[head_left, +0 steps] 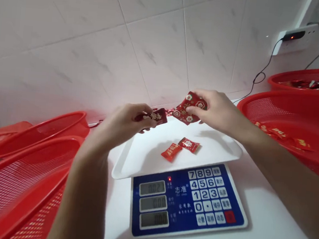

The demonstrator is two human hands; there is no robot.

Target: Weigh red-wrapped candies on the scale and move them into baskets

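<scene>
My left hand (129, 122) is closed on a small dark red wrapped candy (159, 116) with pale lettering, held above the left side of the white tray (141, 163). Between the thumb and fingers of my right hand (215, 108) is a red wrapped candy (191, 109) with white and gold flower patterns, also over the tray. The two wrappers are close together. Lying on the tray below are an orange-red wrapped candy (171, 152) and a darker red wrapped candy (189, 145), touching or nearly so. The tray rests on a blue electronic scale (181, 206) with lit displays.
Red mesh baskets (26, 185) stand on my left. At right, one red basket (262, 107) holds several wrapped candies, and another basket (277, 80) behind it holds more. A black cable (261, 73) runs from a wall socket (302, 41). The tiled wall (156, 40) rises behind the scale.
</scene>
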